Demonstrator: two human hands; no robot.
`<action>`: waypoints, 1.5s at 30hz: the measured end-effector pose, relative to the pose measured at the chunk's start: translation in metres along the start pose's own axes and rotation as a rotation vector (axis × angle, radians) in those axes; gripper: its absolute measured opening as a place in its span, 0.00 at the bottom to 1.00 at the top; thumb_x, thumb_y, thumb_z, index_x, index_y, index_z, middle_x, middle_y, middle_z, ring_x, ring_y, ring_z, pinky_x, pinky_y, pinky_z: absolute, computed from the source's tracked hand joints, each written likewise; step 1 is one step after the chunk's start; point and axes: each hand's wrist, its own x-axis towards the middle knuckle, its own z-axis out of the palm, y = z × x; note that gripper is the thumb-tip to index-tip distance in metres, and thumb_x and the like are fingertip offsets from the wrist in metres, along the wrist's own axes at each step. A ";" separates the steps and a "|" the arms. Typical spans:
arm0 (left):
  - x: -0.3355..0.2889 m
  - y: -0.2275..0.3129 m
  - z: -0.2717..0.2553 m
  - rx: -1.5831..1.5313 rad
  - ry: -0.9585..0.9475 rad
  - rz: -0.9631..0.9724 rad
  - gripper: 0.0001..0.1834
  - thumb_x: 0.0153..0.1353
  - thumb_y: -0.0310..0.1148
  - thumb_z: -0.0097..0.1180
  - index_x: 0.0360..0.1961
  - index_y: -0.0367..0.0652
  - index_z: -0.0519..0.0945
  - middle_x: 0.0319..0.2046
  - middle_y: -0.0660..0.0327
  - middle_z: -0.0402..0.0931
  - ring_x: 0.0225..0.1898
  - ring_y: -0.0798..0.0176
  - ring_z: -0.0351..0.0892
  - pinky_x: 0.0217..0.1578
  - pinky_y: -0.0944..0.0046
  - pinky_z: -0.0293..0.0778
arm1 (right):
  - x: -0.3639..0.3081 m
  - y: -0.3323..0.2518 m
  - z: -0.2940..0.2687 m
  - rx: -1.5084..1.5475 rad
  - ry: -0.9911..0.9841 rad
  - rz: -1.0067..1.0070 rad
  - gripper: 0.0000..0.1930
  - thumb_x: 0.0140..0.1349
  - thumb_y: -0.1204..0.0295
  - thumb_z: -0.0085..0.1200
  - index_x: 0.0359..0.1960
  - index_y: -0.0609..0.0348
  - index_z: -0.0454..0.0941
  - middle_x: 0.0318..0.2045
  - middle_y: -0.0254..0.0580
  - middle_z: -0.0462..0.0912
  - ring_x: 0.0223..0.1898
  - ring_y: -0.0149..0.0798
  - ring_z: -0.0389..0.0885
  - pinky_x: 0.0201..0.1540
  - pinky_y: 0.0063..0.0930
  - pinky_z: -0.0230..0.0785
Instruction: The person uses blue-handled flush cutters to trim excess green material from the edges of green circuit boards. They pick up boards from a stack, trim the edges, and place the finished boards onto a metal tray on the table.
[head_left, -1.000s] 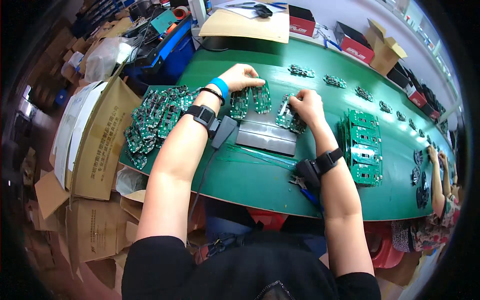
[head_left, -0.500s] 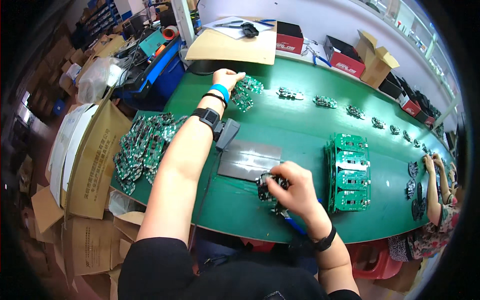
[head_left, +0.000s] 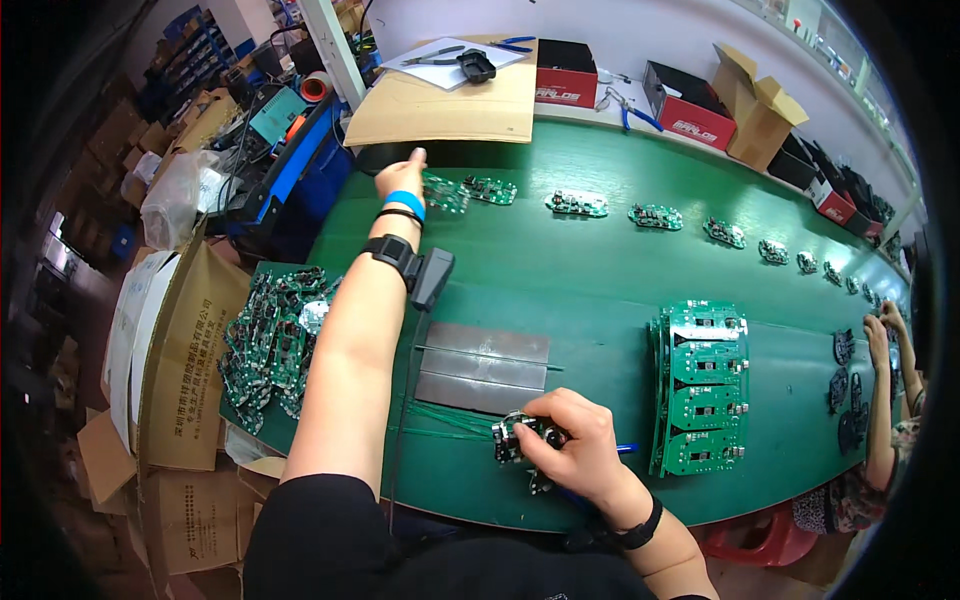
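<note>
Left hand point(head_left: 400, 180) beside a blurred circuit board point(head_left: 447, 196) at the green surface point(head_left: 590, 285), fingers' grip impossible to tell, right hand point(head_left: 578, 440) with fingers closed around a component-laden board point(head_left: 508, 440), near a metal plate point(head_left: 470, 388)

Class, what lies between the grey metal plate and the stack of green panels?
In the head view: green tabletop, a thin green strip jutting past the metal plate, and, on the near side, the right hand.

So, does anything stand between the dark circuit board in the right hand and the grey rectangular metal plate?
Nothing visible does; thin green strips lie along the near edge of the plate, left of the board.
</note>
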 end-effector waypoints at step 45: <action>0.058 0.028 -0.106 0.272 0.047 -0.216 0.23 0.57 0.14 0.53 0.55 0.37 0.72 0.46 0.52 0.74 0.43 0.55 0.79 0.38 0.54 0.84 | 0.000 0.007 -0.002 0.116 0.104 0.193 0.11 0.55 0.73 0.56 0.40 0.61 0.77 0.26 0.35 0.64 0.29 0.32 0.62 0.33 0.24 0.56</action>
